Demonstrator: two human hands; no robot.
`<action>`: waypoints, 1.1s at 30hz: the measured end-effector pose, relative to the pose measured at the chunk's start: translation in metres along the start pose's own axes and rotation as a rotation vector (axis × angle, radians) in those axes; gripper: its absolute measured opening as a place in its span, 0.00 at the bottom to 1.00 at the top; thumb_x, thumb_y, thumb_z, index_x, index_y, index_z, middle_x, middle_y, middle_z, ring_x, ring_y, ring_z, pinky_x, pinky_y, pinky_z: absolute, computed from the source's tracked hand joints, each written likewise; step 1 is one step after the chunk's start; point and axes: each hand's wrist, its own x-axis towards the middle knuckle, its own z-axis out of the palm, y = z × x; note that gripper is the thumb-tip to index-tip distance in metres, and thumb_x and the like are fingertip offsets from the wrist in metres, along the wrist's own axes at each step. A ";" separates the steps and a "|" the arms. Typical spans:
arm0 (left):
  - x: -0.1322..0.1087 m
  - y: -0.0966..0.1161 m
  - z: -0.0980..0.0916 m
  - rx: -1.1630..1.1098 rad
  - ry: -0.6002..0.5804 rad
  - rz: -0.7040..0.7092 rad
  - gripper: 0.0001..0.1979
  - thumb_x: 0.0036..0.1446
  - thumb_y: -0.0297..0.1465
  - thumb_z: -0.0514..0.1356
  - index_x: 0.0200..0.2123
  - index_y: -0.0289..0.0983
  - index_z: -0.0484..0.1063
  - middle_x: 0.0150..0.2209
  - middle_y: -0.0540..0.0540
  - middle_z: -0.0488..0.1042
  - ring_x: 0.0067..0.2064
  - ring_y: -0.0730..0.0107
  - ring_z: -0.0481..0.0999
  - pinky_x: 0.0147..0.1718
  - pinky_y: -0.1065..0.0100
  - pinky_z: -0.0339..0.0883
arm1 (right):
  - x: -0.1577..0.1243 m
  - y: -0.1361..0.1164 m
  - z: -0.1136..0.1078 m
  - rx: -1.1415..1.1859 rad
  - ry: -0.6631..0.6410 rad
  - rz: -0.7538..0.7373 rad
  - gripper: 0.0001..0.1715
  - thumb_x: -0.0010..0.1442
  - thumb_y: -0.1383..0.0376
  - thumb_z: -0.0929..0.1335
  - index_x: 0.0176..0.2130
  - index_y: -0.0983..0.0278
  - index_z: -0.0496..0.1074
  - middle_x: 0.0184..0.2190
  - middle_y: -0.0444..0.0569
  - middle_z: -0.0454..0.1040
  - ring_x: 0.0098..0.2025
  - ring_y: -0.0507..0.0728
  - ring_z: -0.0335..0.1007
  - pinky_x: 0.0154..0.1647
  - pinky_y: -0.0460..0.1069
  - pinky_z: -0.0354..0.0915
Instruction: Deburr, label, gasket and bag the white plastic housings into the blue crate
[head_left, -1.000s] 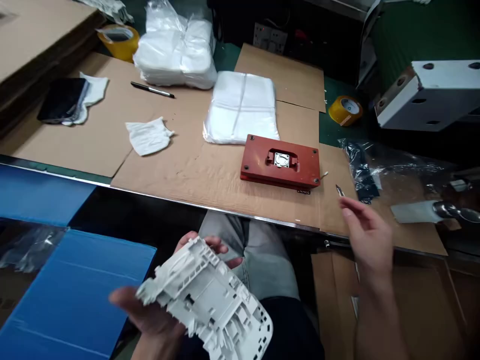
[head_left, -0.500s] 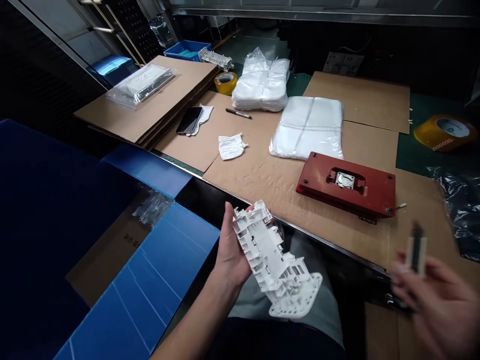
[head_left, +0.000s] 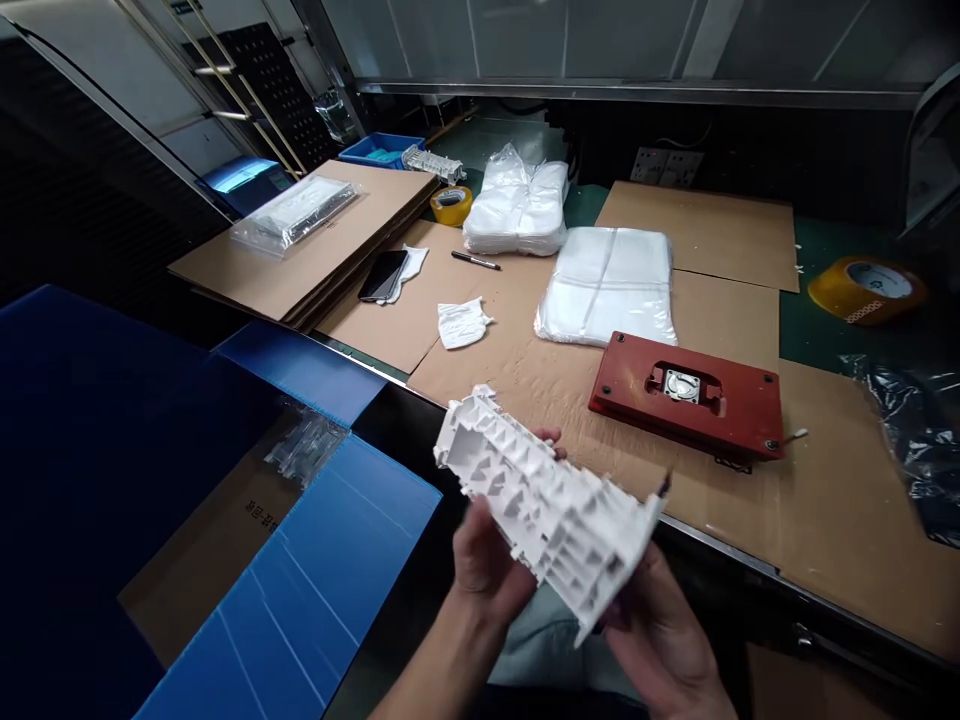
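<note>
Gripping ribbed, boxy white plastic pc (head_left: 536,490) w/ L fingers (head_left: 475,535); R fingers (head_left: 658,582) part-hidden, can't tell grip

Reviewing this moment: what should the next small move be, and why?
Perhaps turn the white, ribbed plastic part slightly in the left hand, bringing its plate-like end into clearer view: the right hand, partly hidden, is at that end, and a thin dark tip shows beside its edge.

Two tape rolls (head_left: 832,293) — one phone (head_left: 382,277)
</note>
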 end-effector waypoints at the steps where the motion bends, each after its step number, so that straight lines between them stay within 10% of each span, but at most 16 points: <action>1: 0.001 -0.003 0.000 0.001 -0.049 -0.002 0.46 0.44 0.48 0.73 0.63 0.36 0.66 0.59 0.39 0.74 0.59 0.48 0.73 0.60 0.57 0.66 | 0.001 0.003 0.008 0.093 0.008 0.047 0.14 0.60 0.52 0.72 0.38 0.59 0.77 0.24 0.43 0.69 0.20 0.48 0.55 0.17 0.42 0.52; 14: -0.003 -0.006 -0.008 0.222 0.004 0.028 0.52 0.45 0.60 0.66 0.67 0.40 0.61 0.61 0.34 0.71 0.65 0.32 0.65 0.63 0.40 0.59 | -0.002 0.018 0.006 0.149 0.149 0.311 0.25 0.55 0.46 0.75 0.35 0.66 0.73 0.20 0.42 0.66 0.20 0.45 0.54 0.17 0.40 0.45; 22: -0.017 0.005 -0.003 0.151 -0.039 -0.020 0.49 0.44 0.66 0.61 0.62 0.39 0.69 0.58 0.35 0.74 0.64 0.32 0.65 0.63 0.40 0.58 | -0.001 -0.004 -0.016 0.014 0.479 0.310 0.34 0.55 0.44 0.74 0.54 0.61 0.75 0.39 0.48 0.77 0.34 0.52 0.70 0.29 0.42 0.68; 33: -0.026 0.007 -0.003 0.308 -0.062 -0.075 0.51 0.47 0.70 0.50 0.53 0.32 0.76 0.51 0.32 0.78 0.53 0.38 0.76 0.52 0.48 0.72 | -0.001 -0.015 -0.035 -0.468 0.340 0.207 0.33 0.59 0.43 0.70 0.54 0.60 0.76 0.40 0.49 0.79 0.36 0.53 0.73 0.38 0.42 0.73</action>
